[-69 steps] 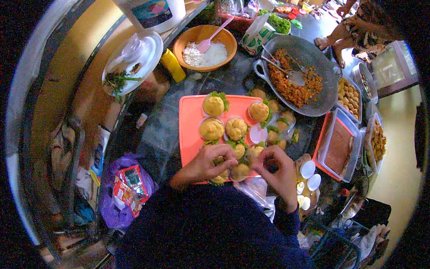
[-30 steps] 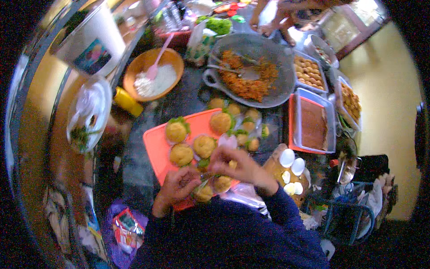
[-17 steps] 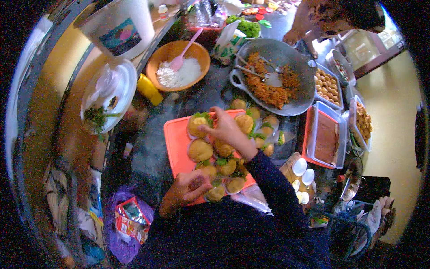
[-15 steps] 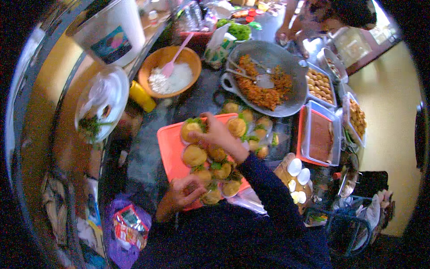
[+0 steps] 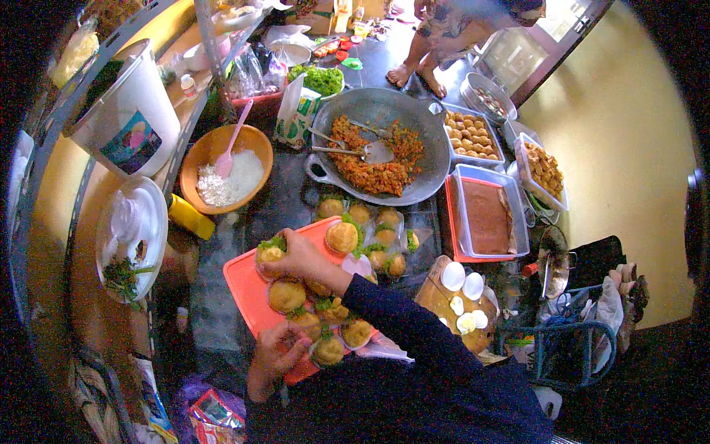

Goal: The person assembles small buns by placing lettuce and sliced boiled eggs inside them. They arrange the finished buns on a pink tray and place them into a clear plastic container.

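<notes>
Hands over orange tray (image 5: 244,285), frame centre. Right hand (image 5: 299,255) reaches across, fingers closed round a leaf-topped fried ball (image 5: 271,251) at the tray's upper-left corner. Left hand (image 5: 272,355) pinches another ball (image 5: 328,349) at the near edge, probably steadying it; grip partly hidden. Rows packed tight to fit. White tub (image 5: 126,111), coloured square label, upper left. Printed packet (image 5: 214,414), lower left.

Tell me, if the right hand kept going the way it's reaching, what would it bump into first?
The right hand points toward the person's left, already at a fried ball topped with greens on the orange tray. Past the tray edge, probably the yellow bottle, though depth is unclear.
</notes>
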`<state>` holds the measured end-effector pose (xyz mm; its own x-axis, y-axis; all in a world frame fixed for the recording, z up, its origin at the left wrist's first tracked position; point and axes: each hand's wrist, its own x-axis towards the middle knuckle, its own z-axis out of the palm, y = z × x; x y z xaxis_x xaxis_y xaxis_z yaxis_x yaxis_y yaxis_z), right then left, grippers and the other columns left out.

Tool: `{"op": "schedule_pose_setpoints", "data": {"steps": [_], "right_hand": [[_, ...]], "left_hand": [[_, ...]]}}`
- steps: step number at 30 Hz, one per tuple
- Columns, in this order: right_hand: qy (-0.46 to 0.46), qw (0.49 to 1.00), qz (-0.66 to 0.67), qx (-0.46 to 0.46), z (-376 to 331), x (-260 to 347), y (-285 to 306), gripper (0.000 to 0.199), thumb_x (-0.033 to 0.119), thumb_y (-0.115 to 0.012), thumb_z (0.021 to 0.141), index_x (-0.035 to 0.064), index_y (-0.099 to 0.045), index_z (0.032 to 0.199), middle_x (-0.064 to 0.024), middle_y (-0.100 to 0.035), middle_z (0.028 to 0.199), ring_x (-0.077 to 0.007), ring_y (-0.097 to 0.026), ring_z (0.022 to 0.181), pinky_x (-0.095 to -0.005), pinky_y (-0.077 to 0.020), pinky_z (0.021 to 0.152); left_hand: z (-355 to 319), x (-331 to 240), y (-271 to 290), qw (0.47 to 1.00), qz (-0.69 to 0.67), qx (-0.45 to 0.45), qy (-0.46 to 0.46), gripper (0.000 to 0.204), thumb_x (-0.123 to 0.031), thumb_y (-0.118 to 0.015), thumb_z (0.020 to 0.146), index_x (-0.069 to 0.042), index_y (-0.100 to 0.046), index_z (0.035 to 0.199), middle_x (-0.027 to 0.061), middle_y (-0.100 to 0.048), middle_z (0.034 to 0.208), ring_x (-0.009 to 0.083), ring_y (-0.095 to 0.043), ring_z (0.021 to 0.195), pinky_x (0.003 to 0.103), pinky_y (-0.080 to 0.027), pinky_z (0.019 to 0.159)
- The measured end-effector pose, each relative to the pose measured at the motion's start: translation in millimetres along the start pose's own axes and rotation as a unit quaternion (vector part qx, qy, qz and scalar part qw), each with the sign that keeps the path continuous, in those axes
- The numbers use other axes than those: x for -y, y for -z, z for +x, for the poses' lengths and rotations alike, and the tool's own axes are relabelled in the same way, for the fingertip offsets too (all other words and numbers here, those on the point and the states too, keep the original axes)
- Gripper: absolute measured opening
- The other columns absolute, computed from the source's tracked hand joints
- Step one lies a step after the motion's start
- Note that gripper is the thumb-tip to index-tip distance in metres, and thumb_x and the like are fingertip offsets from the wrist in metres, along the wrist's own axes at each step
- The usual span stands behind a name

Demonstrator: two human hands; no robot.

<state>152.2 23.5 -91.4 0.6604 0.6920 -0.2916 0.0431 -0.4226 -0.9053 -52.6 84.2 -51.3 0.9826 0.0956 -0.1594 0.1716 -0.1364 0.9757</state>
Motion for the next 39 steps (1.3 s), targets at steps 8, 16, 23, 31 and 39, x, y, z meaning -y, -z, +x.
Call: {"op": "schedule_pose_setpoints", "data": {"steps": [8,16,23,31,39], "right_hand": [[0.076,0.984,-0.148,-0.063,6.6,-4.8,-14.3,0.074,0.046,-0.08,0.059,0.0004,-0.052,0.11,-0.0201,-0.063,0.098,-0.034,-0.063,0.092,-0.0407,-0.0499,0.081],[0.069,0.994,0.036,-0.082,-11.2,20.5,4.1,0.061,0.031,-0.082,0.066,0.0064,-0.047,0.11,-0.0117,-0.062,0.099,-0.0227,-0.062,0.093,-0.0347,-0.0499,0.081],[0.144,0.987,0.066,0.032,-76.1,13.0,57.7,0.064,0.032,-0.081,0.071,0.0063,-0.05,0.12,-0.008,-0.061,0.107,-0.0173,-0.058,0.101,-0.0323,-0.0467,0.089],[0.025,0.99,0.11,0.09,-131.6,17.3,79.2,0.064,0.032,-0.078,0.075,0.0056,-0.049,0.126,-0.0083,-0.059,0.115,-0.0185,-0.055,0.108,-0.0323,-0.0426,0.095],[0.003,0.972,0.217,0.089,-136.2,16.4,78.3,0.063,0.031,-0.077,0.076,0.0059,-0.049,0.127,-0.0087,-0.06,0.115,-0.0191,-0.055,0.109,-0.0339,-0.0426,0.096]], "left_hand": [[2.1,-8.3,1.7,1.0,0.021,0.021,-0.004,0.021,-0.019,-0.066,0.086,0.0,-0.059,0.088,0.0085,-0.065,0.073,0.0158,-0.063,0.067,0.028,-0.049,0.063],[3.7,-12.4,-5.1,0.999,-0.038,-0.008,0.026,0.014,-0.011,-0.062,0.088,0.002,-0.058,0.09,0.0086,-0.066,0.076,0.014,-0.065,0.071,0.028,-0.052,0.066],[23.2,2.1,-6.9,0.996,-0.027,-0.08,0.0,0.016,-0.01,-0.065,0.085,0.0,-0.059,0.096,0.0102,-0.069,0.083,0.0141,-0.066,0.075,0.029,-0.053,0.068],[33.3,3.1,-17.0,0.996,-0.085,-0.02,-0.016,0.018,-0.012,-0.071,0.08,-0.002,-0.059,0.09,0.0081,-0.069,0.082,0.0149,-0.066,0.077,0.029,-0.052,0.069],[37.3,14.4,-27.2,0.993,-0.092,-0.012,-0.07,0.021,-0.013,-0.074,0.078,-0.004,-0.057,0.086,0.0058,-0.066,0.078,0.0122,-0.063,0.076,0.028,-0.052,0.072]]}}
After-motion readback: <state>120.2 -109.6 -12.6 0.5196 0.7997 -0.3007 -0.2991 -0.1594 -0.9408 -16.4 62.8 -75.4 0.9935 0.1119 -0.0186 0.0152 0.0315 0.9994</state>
